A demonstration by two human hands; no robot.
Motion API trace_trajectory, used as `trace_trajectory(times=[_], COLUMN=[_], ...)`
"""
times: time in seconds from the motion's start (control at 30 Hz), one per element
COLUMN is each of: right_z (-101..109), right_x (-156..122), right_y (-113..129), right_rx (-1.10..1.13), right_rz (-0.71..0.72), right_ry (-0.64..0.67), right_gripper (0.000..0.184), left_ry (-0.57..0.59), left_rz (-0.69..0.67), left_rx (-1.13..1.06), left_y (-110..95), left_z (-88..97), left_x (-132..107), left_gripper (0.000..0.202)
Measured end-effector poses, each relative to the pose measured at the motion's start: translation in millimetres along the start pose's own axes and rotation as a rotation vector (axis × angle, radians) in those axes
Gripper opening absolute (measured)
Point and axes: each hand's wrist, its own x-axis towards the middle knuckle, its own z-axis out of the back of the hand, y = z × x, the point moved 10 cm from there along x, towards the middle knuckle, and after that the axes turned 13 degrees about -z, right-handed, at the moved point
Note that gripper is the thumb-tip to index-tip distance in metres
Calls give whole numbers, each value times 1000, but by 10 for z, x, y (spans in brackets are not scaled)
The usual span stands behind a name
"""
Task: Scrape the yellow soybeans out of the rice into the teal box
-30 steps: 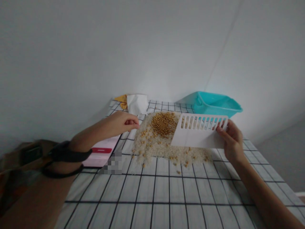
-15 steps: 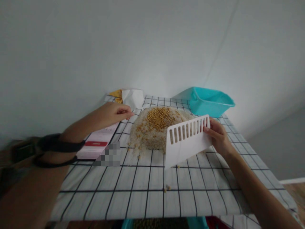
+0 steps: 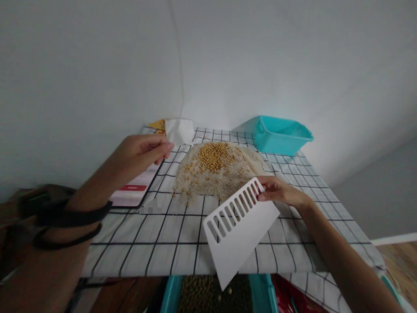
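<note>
My right hand (image 3: pixel 276 191) grips a white plastic slotted scraper (image 3: pixel 241 234) by its upper right corner. The slotted edge faces up and left, and the lower corner hangs past the table's front edge, above a turquoise bin (image 3: pixel 167 295) of brownish-green grains or beans. A few pale beans (image 3: pixel 230 291) show near that corner. Behind the scraper lies a low heap of pale grain (image 3: pixel 202 182) with yellow beans (image 3: pixel 213 156) on top. My left hand (image 3: pixel 148 150) hovers left of the heap, its fingers curled together with nothing visible in them; dark bands circle the wrist.
A turquoise tub (image 3: pixel 282 137) stands at the back right of the checked tablecloth (image 3: pixel 176 248). A white and yellow packet (image 3: pixel 179 131) is at the back left. Under my left forearm lies a tablet-like screen (image 3: pixel 133 189). Something red and shiny (image 3: pixel 286 295) sits beside the lower bin.
The scraper has swung down and toward me, from beside the heap to over the front edge. My left hand has drawn slightly left. More of the lower bin shows.
</note>
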Motion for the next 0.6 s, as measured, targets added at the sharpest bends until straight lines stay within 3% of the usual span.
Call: trace_trajectory(times=[0.07, 0.17, 0.27, 0.33, 0.4, 0.47, 0.53, 0.6], right_z=[98, 430, 737, 867, 955, 1023, 1084, 1141], right_x=[-2, -72, -206, -285, -349, -396, -432, -464], right_y=[-17, 14, 45, 53, 44, 5, -52, -99], right_rx=[49, 171, 269, 309, 341, 380, 425, 461], right_rz=[13, 119, 239, 298, 341, 360, 366, 371], right_ry=[-59, -309, -549, -654, -724, -773, -811, -844], right_gripper=[27, 29, 28, 28, 29, 29, 30, 30], left_ry=[14, 17, -22, -139, -359, -587, -699, -727], left_rz=[19, 62, 67, 76, -5, 27, 9, 34], left_rx=[-76, -211, -215, -165, -153, -118, -81, -30], left_y=[-223, -461, -541, -462, -387, -159, 39, 271], left_z=[-102, -241, -213, -26, 287, 585, 744, 771], left_x=[-344, -891, -1116, -1018, -779, -548, -284, -49], left_gripper=[39, 42, 38, 36, 39, 33, 32, 31])
